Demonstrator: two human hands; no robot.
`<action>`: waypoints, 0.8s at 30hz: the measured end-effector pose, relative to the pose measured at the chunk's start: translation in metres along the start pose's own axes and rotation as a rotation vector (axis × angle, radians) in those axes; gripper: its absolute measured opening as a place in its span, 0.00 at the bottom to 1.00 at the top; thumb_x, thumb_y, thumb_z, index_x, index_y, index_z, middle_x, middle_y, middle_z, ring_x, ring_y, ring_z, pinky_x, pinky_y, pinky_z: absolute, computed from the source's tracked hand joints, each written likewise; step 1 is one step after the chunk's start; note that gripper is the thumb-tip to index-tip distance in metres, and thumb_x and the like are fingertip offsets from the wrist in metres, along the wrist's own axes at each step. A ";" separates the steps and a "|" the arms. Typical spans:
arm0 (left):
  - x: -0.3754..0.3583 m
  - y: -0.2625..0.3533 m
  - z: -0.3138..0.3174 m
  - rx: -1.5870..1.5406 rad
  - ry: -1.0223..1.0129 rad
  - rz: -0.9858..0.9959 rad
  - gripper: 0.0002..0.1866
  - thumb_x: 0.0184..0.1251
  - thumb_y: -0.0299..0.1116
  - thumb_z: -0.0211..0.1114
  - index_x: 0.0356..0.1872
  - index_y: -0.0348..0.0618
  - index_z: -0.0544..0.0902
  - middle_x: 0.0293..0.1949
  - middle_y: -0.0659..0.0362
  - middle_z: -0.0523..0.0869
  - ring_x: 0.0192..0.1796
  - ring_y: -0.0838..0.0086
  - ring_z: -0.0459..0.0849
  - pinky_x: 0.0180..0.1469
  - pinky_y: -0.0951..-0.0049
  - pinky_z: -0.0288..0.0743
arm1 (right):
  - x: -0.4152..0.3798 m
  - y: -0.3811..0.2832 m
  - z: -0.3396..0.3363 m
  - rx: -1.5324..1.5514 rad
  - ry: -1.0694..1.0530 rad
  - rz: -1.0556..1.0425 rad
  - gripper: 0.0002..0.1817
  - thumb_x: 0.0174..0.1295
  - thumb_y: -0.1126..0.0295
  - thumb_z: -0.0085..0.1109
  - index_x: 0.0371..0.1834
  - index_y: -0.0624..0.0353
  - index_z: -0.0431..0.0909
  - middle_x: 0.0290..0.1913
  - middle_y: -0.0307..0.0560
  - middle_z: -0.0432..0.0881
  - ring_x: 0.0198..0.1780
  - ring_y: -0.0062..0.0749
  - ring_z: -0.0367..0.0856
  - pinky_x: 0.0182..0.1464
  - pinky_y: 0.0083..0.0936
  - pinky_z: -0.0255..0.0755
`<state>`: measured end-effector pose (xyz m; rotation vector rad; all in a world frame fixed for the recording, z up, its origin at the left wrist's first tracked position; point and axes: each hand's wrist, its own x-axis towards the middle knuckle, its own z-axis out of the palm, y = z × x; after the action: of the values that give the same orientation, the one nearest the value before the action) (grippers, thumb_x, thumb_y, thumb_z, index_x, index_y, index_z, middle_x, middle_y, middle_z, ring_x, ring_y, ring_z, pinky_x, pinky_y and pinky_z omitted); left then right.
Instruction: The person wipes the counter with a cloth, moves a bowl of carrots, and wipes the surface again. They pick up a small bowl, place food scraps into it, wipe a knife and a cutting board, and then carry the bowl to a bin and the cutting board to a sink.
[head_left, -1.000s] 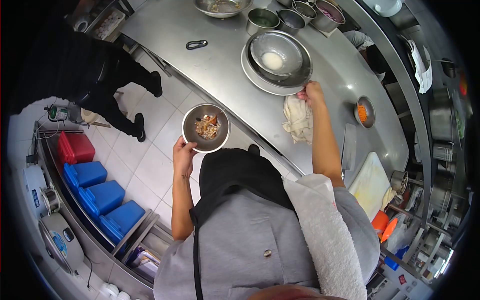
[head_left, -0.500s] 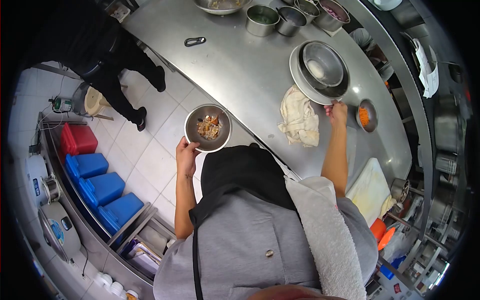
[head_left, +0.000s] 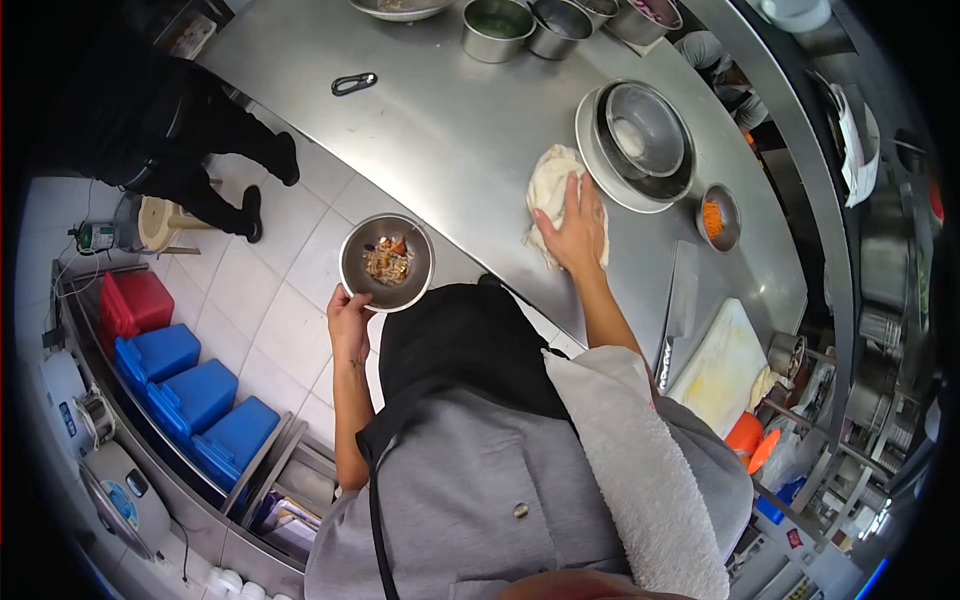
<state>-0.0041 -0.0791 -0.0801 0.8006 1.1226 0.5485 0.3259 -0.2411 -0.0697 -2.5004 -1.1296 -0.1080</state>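
Observation:
My left hand [head_left: 350,312] is closed on the rim of a metal bowl [head_left: 412,283], thumb on its inner wall. Chopped brown and orange food [head_left: 388,262] lies in the bottom of this bowl, which is held beside the table edge. On the table, my right hand [head_left: 577,228] rests flat over a crumpled cream cloth [head_left: 549,178], fingers stretched out and apart. Just beyond the cloth stands a stack of bowls: a white one [head_left: 590,170] beneath, a dark one, and a grey metal bowl [head_left: 655,118] on top with something pale inside.
A small bowl of orange shreds [head_left: 713,218], a large knife [head_left: 682,290] and a white cutting board [head_left: 722,365] are on the right. Metal pots [head_left: 497,46] line the far side, near a black carabiner-like clip [head_left: 354,84]. Another person [head_left: 205,130] stands left, near blue bins [head_left: 235,432].
My right hand has left the rim of the bowl stack and moved left onto the cloth. The knife, hidden before by my arm, now shows. My left hand still holds its bowl.

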 end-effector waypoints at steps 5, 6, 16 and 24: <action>0.001 -0.004 -0.002 0.011 0.005 -0.023 0.08 0.56 0.17 0.52 0.36 0.37 0.74 0.35 0.56 0.81 0.37 0.71 0.82 0.43 0.68 0.79 | 0.075 0.002 0.047 0.019 0.136 0.074 0.37 0.56 0.51 0.55 0.63 0.67 0.63 0.66 0.68 0.59 0.67 0.56 0.57 0.67 0.44 0.52; 0.000 -0.002 -0.001 -0.013 0.014 -0.023 0.07 0.56 0.17 0.52 0.35 0.38 0.75 0.34 0.57 0.82 0.36 0.73 0.82 0.41 0.70 0.80 | 0.094 0.004 0.057 0.031 0.130 0.072 0.37 0.56 0.51 0.55 0.63 0.67 0.63 0.66 0.68 0.59 0.67 0.56 0.57 0.67 0.44 0.52; 0.013 -0.009 0.001 -0.007 0.130 -0.094 0.06 0.55 0.16 0.53 0.31 0.39 0.74 0.33 0.57 0.81 0.34 0.75 0.82 0.40 0.73 0.80 | 0.151 -0.055 0.108 -0.029 -0.009 -0.035 0.39 0.52 0.48 0.55 0.64 0.62 0.64 0.69 0.50 0.60 0.69 0.48 0.57 0.69 0.40 0.50; 0.023 -0.006 -0.003 -0.006 0.160 -0.070 0.06 0.55 0.17 0.53 0.32 0.38 0.74 0.33 0.58 0.81 0.34 0.76 0.81 0.38 0.73 0.79 | 0.198 -0.049 0.142 0.078 -0.007 -0.078 0.39 0.49 0.48 0.57 0.64 0.56 0.65 0.69 0.47 0.62 0.68 0.47 0.60 0.69 0.40 0.51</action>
<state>0.0013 -0.0649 -0.0985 0.7193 1.2907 0.5648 0.4103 -0.0178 -0.1394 -2.3908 -1.2105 -0.0754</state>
